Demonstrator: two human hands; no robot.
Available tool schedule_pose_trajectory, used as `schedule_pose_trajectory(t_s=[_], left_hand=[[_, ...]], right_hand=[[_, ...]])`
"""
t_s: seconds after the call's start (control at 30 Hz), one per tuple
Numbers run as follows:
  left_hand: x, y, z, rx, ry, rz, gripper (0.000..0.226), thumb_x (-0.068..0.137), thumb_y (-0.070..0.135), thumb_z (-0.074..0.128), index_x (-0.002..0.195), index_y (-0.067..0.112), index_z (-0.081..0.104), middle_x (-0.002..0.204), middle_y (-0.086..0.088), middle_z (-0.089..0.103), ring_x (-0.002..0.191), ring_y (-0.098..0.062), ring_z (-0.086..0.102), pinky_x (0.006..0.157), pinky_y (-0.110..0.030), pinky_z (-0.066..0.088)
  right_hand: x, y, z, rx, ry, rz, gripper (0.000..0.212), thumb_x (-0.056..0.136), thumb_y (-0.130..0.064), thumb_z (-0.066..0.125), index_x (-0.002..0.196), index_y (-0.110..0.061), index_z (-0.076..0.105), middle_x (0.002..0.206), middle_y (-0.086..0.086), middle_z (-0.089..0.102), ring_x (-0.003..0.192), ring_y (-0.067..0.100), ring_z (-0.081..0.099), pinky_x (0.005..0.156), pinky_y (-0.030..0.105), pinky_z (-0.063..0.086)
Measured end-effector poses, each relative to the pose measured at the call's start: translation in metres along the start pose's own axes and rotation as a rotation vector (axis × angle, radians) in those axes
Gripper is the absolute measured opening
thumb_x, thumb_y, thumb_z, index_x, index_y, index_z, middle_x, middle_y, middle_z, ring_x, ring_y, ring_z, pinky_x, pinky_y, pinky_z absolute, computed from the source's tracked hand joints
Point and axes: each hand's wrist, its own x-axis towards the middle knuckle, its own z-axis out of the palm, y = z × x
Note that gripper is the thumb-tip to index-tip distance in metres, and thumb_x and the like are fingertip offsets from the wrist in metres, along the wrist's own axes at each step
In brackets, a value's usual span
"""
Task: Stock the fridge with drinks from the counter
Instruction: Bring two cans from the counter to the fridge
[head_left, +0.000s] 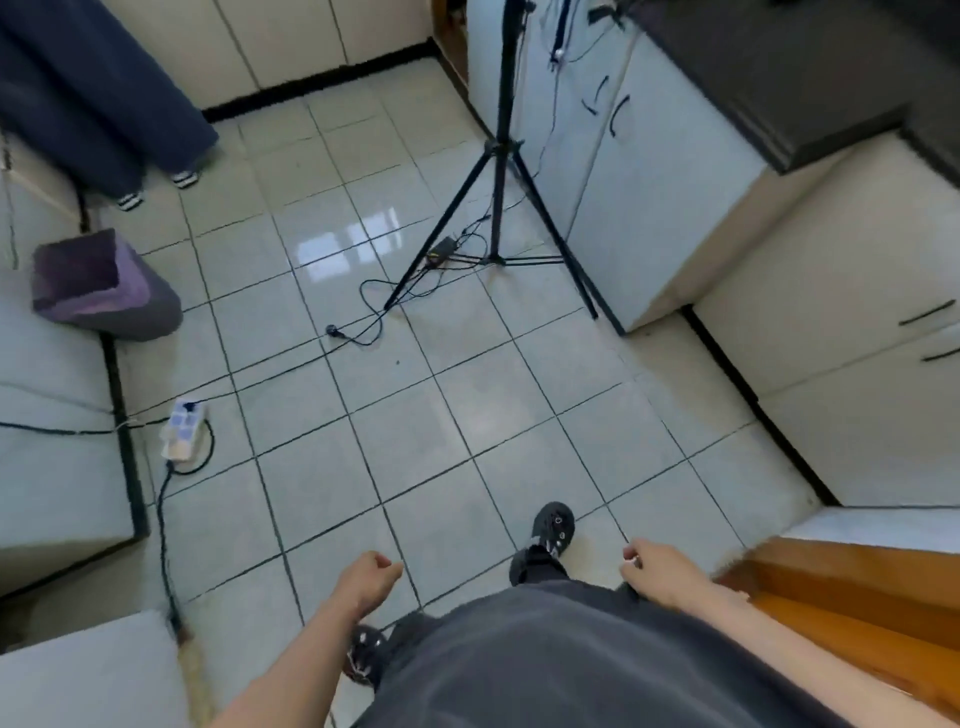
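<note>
Two empty hands, the left hand (371, 577) and right hand (652, 569), hang with fingers loosely curled, well short of the tripod (496, 171), probably walking between loads.

No legible text anywhere. White plastic power strip (182, 428) on the pale tiled floor (415, 415), left edge: markings blurred, unreadable. Black shoe (553, 525): pale marks, too smeared to read.

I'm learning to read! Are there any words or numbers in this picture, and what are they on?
No text can be read anywhere here.
White plastic power strip on the tiled floor: any print too blurred to read.
Black shoe: small pale marks, too blurred to read.
</note>
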Motion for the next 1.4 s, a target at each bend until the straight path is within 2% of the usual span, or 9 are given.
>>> schedule_pose_trajectory(t_s=[0.07,0.23,0.53,0.63,0.77,0.97,1.13,1.27,1.4], left_hand=[[0.004,0.066,0.012,0.073,-0.008,0.059,0.029,0.094,0.028,0.049,0.113,0.008,0.057,0.121,-0.012,0.062,0.113,-0.026,0.056,0.089,-0.026,0.041],[-0.001,0.228,0.038,0.204,-0.038,0.283,0.032,0.092,0.03,0.05,0.119,0.015,0.055,0.118,-0.003,0.061,0.109,-0.021,0.056,0.089,-0.025,0.04],[0.038,0.464,0.07,0.586,-0.115,0.522,0.031,0.094,0.033,0.049,0.118,0.013,0.056,0.118,-0.006,0.062,0.109,-0.023,0.056,0.085,-0.024,0.039],[0.06,0.558,0.094,0.684,-0.173,0.609,0.023,0.095,0.029,0.05,0.108,0.013,0.058,0.116,-0.008,0.063,0.105,-0.023,0.056,0.081,-0.023,0.038],[0.062,0.686,0.121,0.8,-0.247,0.745,0.03,0.096,0.029,0.048,0.115,0.008,0.058,0.114,-0.008,0.062,0.105,-0.023,0.056,0.081,-0.024,0.038],[0.025,0.853,0.162,0.651,-0.285,0.984,0.026,0.096,0.026,0.051,0.115,0.011,0.06,0.103,-0.003,0.063,0.087,-0.016,0.056,0.069,-0.021,0.037],[-0.011,0.94,0.177,0.359,-0.274,1.112,0.013,0.094,0.028,0.053,0.103,0.023,0.062,0.098,0.01,0.063,0.092,-0.006,0.056,0.079,-0.018,0.036],[-0.036,0.981,0.181,0.219,-0.269,1.22,0.012,0.094,0.024,0.053,0.103,0.025,0.061,0.095,0.018,0.062,0.089,0.005,0.057,0.073,-0.007,0.038],[-0.053,1.007,0.185,0.162,-0.237,1.327,0.015,0.093,0.023,0.055,0.107,0.023,0.061,0.101,0.014,0.063,0.092,0.01,0.057,0.075,-0.004,0.04]], right_hand=[[0.011,0.035,-0.027,0.021,0.01,0.014,0.037,0.093,-0.031,0.043,0.128,-0.021,0.049,0.129,0.003,0.058,0.115,0.02,0.055,0.089,0.024,0.041],[0.026,0.115,-0.086,0.24,0.092,0.123,0.034,0.095,-0.03,0.043,0.125,-0.019,0.051,0.126,0.004,0.059,0.113,0.021,0.055,0.089,0.025,0.043],[0.064,0.204,-0.136,1.006,0.287,0.329,0.023,0.095,-0.026,0.05,0.115,-0.018,0.059,0.114,0.003,0.063,0.103,0.02,0.06,0.09,0.031,0.047],[0.078,0.235,-0.165,1.184,0.389,0.424,0.017,0.095,-0.024,0.051,0.11,-0.021,0.059,0.111,0.001,0.063,0.1,0.018,0.06,0.085,0.029,0.047],[0.079,0.275,-0.227,1.328,0.52,0.546,0.022,0.095,-0.023,0.052,0.116,-0.019,0.059,0.109,-0.003,0.061,0.098,0.012,0.055,0.078,0.024,0.04],[0.077,0.32,-0.352,1.574,0.844,0.538,0.014,0.094,-0.019,0.055,0.106,-0.024,0.058,0.107,-0.002,0.062,0.099,0.013,0.06,0.08,0.024,0.046],[0.073,0.347,-0.446,1.608,1.097,0.436,0.016,0.094,-0.024,0.056,0.093,-0.04,0.057,0.101,-0.017,0.061,0.097,-0.001,0.056,0.08,0.015,0.042],[0.069,0.385,-0.502,1.507,1.387,0.499,0.018,0.094,-0.021,0.054,0.107,-0.032,0.059,0.1,-0.027,0.056,0.098,-0.007,0.054,0.077,0.009,0.038],[0.071,0.428,-0.55,1.396,1.607,0.602,0.034,0.09,-0.016,0.059,0.122,-0.023,0.052,0.112,-0.018,0.054,0.102,-0.002,0.054,0.086,0.018,0.043]])
